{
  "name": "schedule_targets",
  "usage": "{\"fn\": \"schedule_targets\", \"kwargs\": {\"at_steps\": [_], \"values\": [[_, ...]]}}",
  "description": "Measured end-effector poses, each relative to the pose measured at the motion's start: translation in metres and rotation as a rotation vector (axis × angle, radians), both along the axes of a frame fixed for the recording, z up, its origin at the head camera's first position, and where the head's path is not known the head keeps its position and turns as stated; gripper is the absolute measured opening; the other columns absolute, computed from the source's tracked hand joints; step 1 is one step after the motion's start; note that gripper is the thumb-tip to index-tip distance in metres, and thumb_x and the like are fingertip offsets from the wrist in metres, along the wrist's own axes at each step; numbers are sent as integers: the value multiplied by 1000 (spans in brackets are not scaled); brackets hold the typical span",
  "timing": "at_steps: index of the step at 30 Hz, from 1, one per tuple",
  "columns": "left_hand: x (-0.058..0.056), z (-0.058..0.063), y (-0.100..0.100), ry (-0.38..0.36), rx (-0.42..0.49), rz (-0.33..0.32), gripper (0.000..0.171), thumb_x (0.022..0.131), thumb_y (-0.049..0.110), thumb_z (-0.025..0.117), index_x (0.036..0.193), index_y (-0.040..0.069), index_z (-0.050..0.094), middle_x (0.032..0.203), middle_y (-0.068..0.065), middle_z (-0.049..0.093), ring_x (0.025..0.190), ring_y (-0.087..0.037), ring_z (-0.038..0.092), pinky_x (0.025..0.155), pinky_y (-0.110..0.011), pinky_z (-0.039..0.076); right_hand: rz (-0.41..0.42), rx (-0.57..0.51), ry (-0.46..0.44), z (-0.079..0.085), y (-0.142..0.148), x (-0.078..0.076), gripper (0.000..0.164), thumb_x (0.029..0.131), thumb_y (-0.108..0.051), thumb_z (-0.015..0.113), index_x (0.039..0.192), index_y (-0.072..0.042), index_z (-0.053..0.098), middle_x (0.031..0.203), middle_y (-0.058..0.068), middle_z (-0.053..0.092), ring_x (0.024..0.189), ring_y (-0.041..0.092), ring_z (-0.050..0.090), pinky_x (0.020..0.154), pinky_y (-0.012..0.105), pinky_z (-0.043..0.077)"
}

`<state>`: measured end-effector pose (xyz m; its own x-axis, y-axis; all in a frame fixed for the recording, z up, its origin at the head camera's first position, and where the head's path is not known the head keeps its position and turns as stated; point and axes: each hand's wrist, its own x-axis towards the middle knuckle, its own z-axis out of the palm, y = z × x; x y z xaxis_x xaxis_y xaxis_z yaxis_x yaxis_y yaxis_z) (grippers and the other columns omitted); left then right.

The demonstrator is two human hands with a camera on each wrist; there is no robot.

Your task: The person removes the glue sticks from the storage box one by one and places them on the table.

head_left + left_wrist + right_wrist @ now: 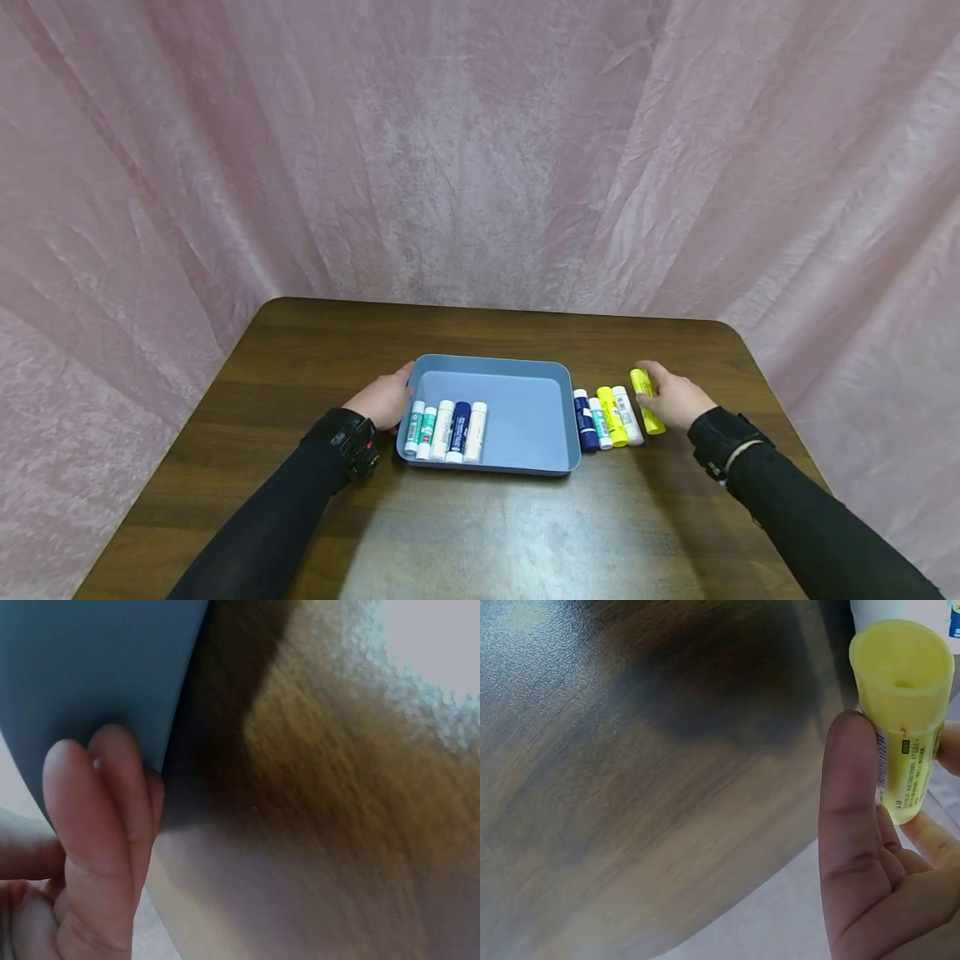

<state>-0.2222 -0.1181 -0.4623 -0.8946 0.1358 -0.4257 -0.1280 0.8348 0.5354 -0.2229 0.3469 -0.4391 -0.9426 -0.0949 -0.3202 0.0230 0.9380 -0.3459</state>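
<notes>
Left hand [384, 400]: is touching the tray [527, 410] with nearly straight fingers
Right hand [677, 402]: is pinching the rightmost yellow glue stick [907, 724]

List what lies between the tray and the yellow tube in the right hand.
The head view shows a dark blue tube beside the tray, then a green-and-white tube, another yellow tube and a white tube.

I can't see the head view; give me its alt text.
A person's right grip holds a yellow tube beside four tubes, right of a blue tray. The left grip touches the tray's left edge; five tubes lie inside. A pink curtain hangs behind the brown table.
</notes>
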Motion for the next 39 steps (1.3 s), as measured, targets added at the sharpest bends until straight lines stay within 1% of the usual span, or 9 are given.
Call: {"fn": "schedule_targets", "kwargs": {"at_steps": [3, 6, 10, 13, 15, 19, 23, 34, 39], "values": [[0, 0, -1, 0, 6, -2, 60, 112, 24, 37, 165, 14, 11, 133, -21, 59, 62, -23, 63, 56, -32, 50, 8, 0, -15, -4, 0, -2, 64, 102, -22, 60, 156, -2, 29, 139, 38, 51, 97, 35, 61, 79, 44, 50], [1, 0, -1, -6, 9, -2, 61, 112, 25, 37, 165, 14, 11, 127, -20, 62, 61, -22, 62, 56, -31, 50, 18, 0, -28, -6, 0, -3, 64, 103, -21, 58, 156, -1, 29, 142, 38, 50, 96, 33, 60, 78, 41, 49], [0, -1, -1, -18, 6, 3, 61, 111, 26, 38, 165, 15, 10, 115, -16, 64, 58, -23, 62, 54, -31, 50, 22, -3, -49, -9, 0, -4, 64, 104, -20, 56, 157, -1, 27, 137, 36, 53, 83, 28, 59, 66, 35, 45], [-1, -1, -1, -24, 9, 7, 62, 111, 26, 38, 165, 15, 10, 117, -16, 63, 58, -23, 62, 54, -32, 50, 17, -5, -64, -11, 1, -4, 63, 104, -20, 56, 157, -1, 27, 132, 34, 54, 76, 26, 58, 59, 32, 42], [-1, -2, -1, -26, 12, 7, 62, 111, 25, 38, 165, 15, 10, 115, -16, 64, 58, -23, 62, 54, -32, 50, 14, -4, -69, -12, 1, -4, 63, 104, -20, 56, 157, -1, 27, 132, 35, 54, 79, 27, 58, 61, 33, 42], [-1, -2, -1, -26, 13, 6, 61, 112, 25, 37, 165, 16, 9, 113, -16, 65, 59, -23, 63, 54, -32, 50, 22, 13, -75, -14, 0, -4, 63, 104, -21, 56, 156, -1, 28, 140, 38, 49, 94, 34, 58, 74, 41, 47], [0, -2, -2, -14, 14, 4, 61, 112, 25, 37, 165, 15, 10, 123, -18, 63, 60, -23, 64, 55, -32, 51, 16, 17, -89, -16, -2, -5, 62, 104, -21, 55, 156, 0, 28, 144, 38, 47, 102, 37, 58, 85, 49, 48], [2, -1, -3, -3, 23, -2, 61, 111, 23, 38, 165, 14, 11, 128, -20, 61, 60, -24, 63, 54, -32, 50, 5, 41, -107, -21, -2, -5, 63, 104, -22, 56, 156, -1, 28, 144, 38, 47, 101, 38, 57, 87, 52, 48], [3, 0, -3, -2, 29, 3, 60, 112, 24, 37, 165, 14, 11, 135, -21, 58, 61, -24, 64, 55, -32, 51, 6, 33, -111, -23, -2, -6, 64, 104, -24, 57, 156, -1, 28, 142, 37, 48, 101, 38, 57, 87, 52, 48]]}}
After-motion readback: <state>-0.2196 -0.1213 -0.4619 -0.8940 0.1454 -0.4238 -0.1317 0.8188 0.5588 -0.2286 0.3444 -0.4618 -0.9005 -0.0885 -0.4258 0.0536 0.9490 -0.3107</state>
